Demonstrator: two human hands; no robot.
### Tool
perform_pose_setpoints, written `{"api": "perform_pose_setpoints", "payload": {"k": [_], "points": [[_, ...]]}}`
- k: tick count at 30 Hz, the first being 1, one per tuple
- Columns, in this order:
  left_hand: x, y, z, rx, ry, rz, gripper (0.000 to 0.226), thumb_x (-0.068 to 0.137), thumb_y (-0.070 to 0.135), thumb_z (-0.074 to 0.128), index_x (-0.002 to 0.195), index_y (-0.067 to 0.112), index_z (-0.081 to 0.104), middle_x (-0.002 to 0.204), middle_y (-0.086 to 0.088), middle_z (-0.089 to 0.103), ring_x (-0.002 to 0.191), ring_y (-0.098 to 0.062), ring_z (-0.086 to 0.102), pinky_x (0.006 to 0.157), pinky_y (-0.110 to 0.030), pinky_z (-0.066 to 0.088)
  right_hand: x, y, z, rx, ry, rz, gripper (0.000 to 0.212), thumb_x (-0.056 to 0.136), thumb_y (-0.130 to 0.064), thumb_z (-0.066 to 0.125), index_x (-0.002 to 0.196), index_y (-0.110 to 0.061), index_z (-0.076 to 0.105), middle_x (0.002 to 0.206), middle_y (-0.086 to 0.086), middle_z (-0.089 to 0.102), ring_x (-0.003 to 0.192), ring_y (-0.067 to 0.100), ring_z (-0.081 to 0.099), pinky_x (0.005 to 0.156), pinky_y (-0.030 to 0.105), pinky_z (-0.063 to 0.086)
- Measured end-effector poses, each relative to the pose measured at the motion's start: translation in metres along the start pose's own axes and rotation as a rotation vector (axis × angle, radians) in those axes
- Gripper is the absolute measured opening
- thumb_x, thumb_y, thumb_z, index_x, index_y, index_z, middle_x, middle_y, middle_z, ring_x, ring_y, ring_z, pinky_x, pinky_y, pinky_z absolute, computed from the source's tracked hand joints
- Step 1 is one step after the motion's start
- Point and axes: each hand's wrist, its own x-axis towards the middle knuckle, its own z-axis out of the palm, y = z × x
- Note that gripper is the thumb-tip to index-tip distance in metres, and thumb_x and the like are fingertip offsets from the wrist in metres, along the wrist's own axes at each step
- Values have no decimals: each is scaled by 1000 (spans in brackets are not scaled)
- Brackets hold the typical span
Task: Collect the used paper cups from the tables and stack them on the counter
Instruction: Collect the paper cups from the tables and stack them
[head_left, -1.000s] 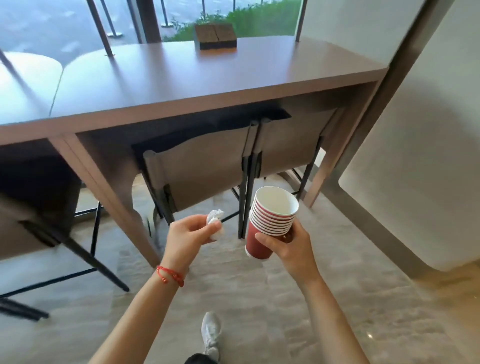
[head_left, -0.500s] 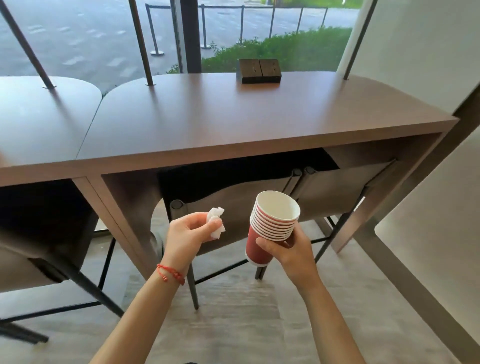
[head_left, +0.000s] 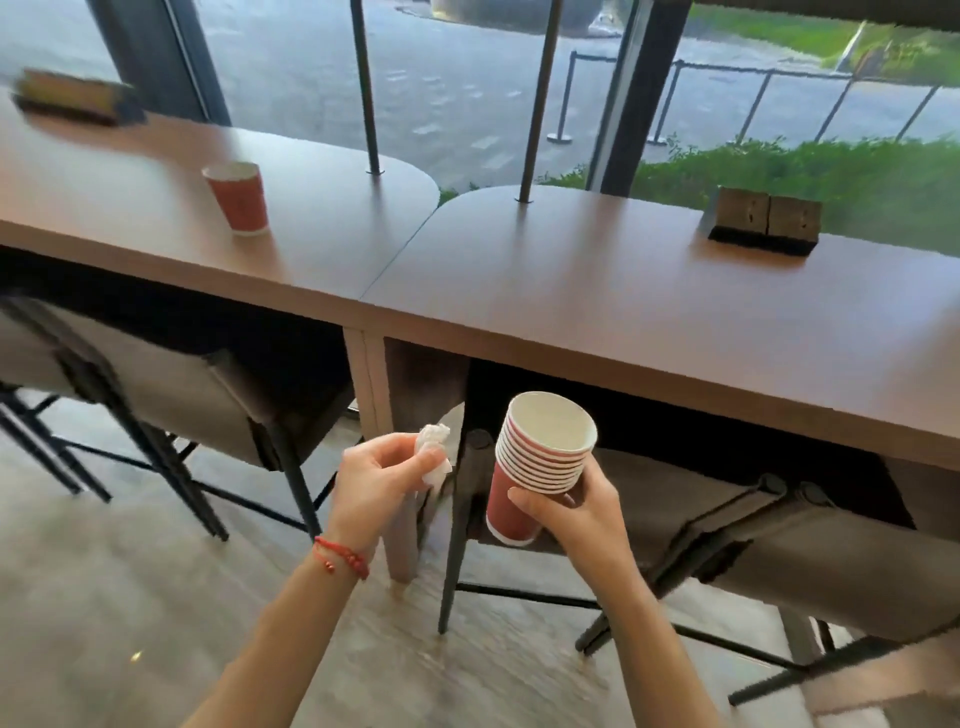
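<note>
1. Low in the middle of the frame, the right hand (head_left: 576, 506) is gripping a stack of red paper cups (head_left: 537, 465) by its lower wall, the stack leaning slightly to the upper right with its white inside showing.
2. Just to its left, the left hand (head_left: 382, 480) is pinching a crumpled white napkin (head_left: 435, 453) between thumb and fingers; the two hands are near each other but apart.
3. Compared with half a second ago, the view is now taking in much more to the left, and a single red cup (head_left: 236, 197) is showing upright on the left surface (head_left: 322, 244) in the upper left of the frame. That likely means one more cup is waiting to be collected before the stack goes to the counter.
4. At the right, the nearer surface (head_left: 597, 306) is carrying only a dark wooden block (head_left: 761, 221) near the window.
5. Open room is lying along the front edges of both surfaces; the stools (head_left: 208, 400) tucked beneath and the thin black poles (head_left: 535, 98) rising from the tops are the things to steer around when reaching across.
</note>
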Motion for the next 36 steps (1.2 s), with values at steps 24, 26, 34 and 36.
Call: {"api": "perform_pose_setpoints", "payload": {"k": [24, 26, 34, 36], "points": [[50, 2, -122, -155, 360, 7, 5, 73, 24, 75, 77, 22, 74, 75, 1, 74, 74, -14, 70, 63, -20, 54, 105, -20, 134, 93, -360, -89, 70, 55, -33, 81, 119, -23, 55, 107, -8, 68, 101, 1, 62, 73, 11, 50], [76, 6, -140, -150, 322, 30, 4, 72, 25, 75, 76, 24, 75, 75, 0, 74, 74, -13, 71, 63, -17, 54, 124, -25, 155, 101, -336, -85, 67, 53, -34, 81, 115, -27, 56, 107, -9, 67, 101, 0, 62, 72, 10, 50], [170, 37, -208, -196, 237, 87, 21, 60, 35, 76, 75, 19, 74, 72, 1, 74, 70, -10, 70, 61, -15, 52, 188, -57, 237, 121, -292, -145, 65, 59, -28, 81, 118, -19, 56, 103, -14, 70, 99, 1, 63, 73, 8, 49], [189, 39, -218, -200, 217, 96, 23, 60, 34, 77, 75, 18, 73, 71, 2, 74, 70, -10, 69, 61, -16, 53, 201, -61, 250, 130, -285, -163, 62, 63, -22, 81, 119, -17, 56, 102, -13, 70, 98, 1, 64, 73, 9, 50]]}}
